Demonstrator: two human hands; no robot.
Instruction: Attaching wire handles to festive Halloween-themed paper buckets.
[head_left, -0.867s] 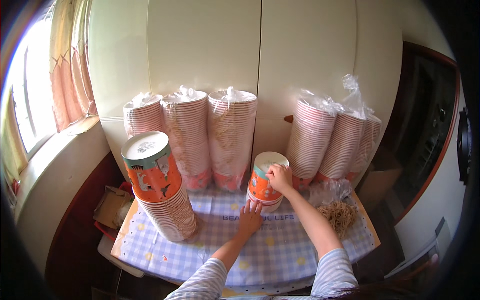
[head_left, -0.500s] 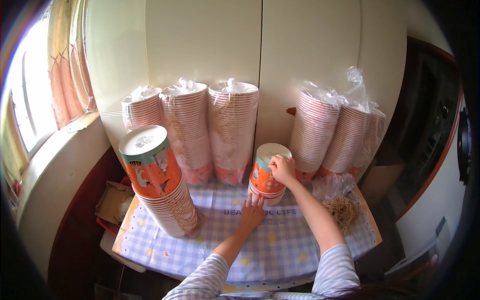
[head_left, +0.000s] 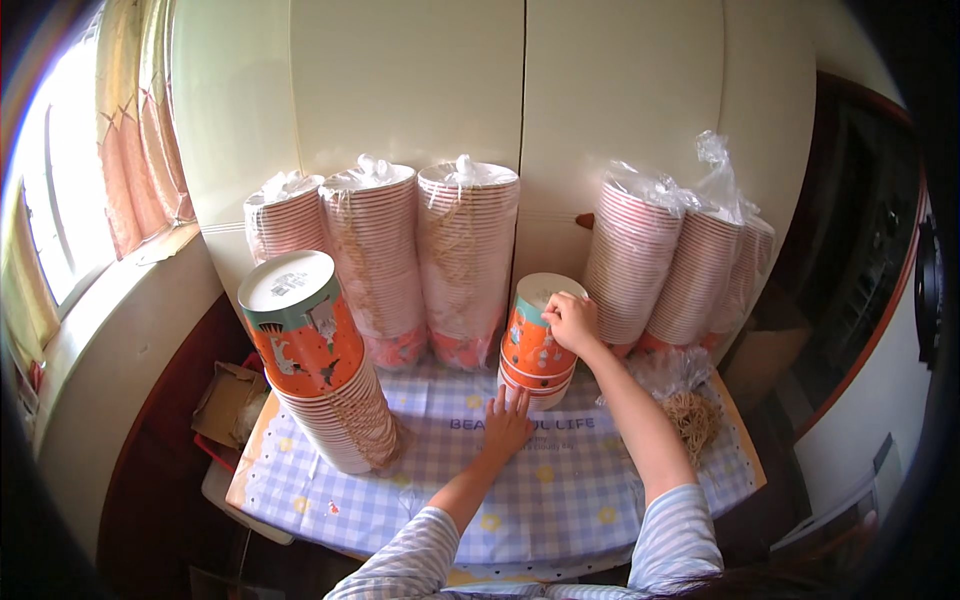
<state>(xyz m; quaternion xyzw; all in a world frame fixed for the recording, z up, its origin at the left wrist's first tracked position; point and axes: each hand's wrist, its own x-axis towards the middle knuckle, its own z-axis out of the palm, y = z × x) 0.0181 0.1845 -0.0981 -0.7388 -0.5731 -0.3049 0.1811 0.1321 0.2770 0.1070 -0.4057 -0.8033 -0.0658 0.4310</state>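
Two bare hands work at one short stack point(head_left: 548, 388) of inverted paper cups, standing on the table point(head_left: 400, 520) toward its far side. Right hand point(head_left: 573, 322): fingers curled nearly closed, pinching the upper edge of the top cup point(head_left: 530, 340), orange with a teal band; thumb position unclear. Left hand point(head_left: 508, 425): fingers extended, slightly parted, tips against the stack's lower front, grasping nothing. Tall stack point(head_left: 315, 350), also inverted, stands well apart to the left; brown strands point(head_left: 368, 425) lie against its lower right side. Three bagged stacks point(head_left: 368, 270) rise behind at left, more point(head_left: 630, 270) at right. Near the right edge: a brown tangle point(head_left: 692, 425) beside clear plastic point(head_left: 670, 375).
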